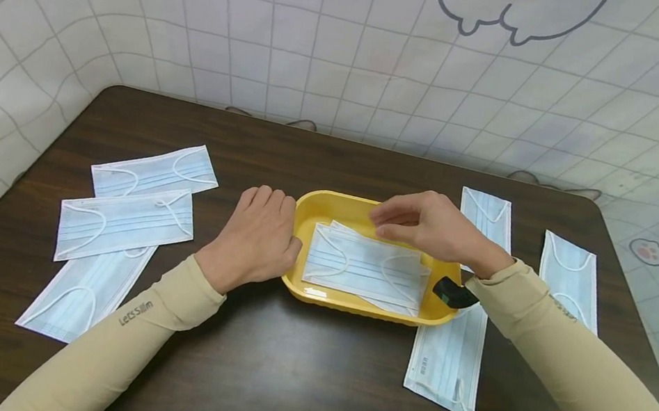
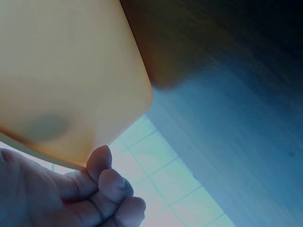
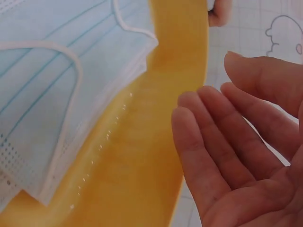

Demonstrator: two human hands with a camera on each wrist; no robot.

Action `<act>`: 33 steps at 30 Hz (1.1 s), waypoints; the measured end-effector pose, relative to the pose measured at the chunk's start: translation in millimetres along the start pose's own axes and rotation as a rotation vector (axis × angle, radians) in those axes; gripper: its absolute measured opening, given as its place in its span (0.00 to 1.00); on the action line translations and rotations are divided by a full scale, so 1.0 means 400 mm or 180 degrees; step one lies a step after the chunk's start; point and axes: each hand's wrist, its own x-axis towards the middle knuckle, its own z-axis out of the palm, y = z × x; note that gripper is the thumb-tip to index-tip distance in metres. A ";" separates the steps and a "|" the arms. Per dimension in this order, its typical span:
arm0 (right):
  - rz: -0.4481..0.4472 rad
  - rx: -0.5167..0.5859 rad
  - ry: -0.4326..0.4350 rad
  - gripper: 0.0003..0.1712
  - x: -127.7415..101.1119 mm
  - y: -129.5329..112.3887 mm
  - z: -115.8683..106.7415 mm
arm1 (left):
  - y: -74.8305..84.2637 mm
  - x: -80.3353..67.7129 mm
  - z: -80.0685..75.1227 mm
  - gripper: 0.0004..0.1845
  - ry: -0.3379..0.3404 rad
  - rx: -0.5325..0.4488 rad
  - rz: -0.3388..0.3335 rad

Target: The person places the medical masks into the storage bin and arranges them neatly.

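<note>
A yellow plastic basket (image 1: 332,207) stands mid-table with light blue disposable face masks (image 1: 362,266) lying flat inside, overlapping, white ear loops on top. At its left end my left hand (image 1: 259,234) holds the rim; the left wrist view shows its fingers (image 2: 113,184) curled at the basket's edge. My right hand (image 1: 428,225) is over the basket's right back part. Its fingers (image 3: 189,137) are loosely bent, thumb apart, with nothing in them. The right wrist view shows the palm beside the yellow wall (image 3: 175,61), near the masks.
On the left lie three loose face masks (image 1: 126,222), partly overlapping. To the right, one mask (image 1: 486,213) is behind my right wrist, another mask (image 1: 448,362) is by the basket's front corner, and a third mask (image 1: 573,275) lies farther right. A grid-patterned cloth (image 1: 352,47) hangs behind the dark table.
</note>
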 end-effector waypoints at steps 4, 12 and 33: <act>0.0058 0.0032 0.0070 0.19 -0.014 0.001 -0.013 | 0.000 0.001 0.001 0.13 -0.0024 -0.0006 -0.0010; 0.0077 0.0139 0.0148 0.19 -0.040 0.012 -0.036 | 0.002 0.002 0.001 0.13 -0.0020 0.0000 -0.0008; 0.0363 0.0055 0.0543 0.19 -0.119 0.033 -0.070 | -0.004 -0.001 -0.001 0.15 0.0010 0.0005 0.0055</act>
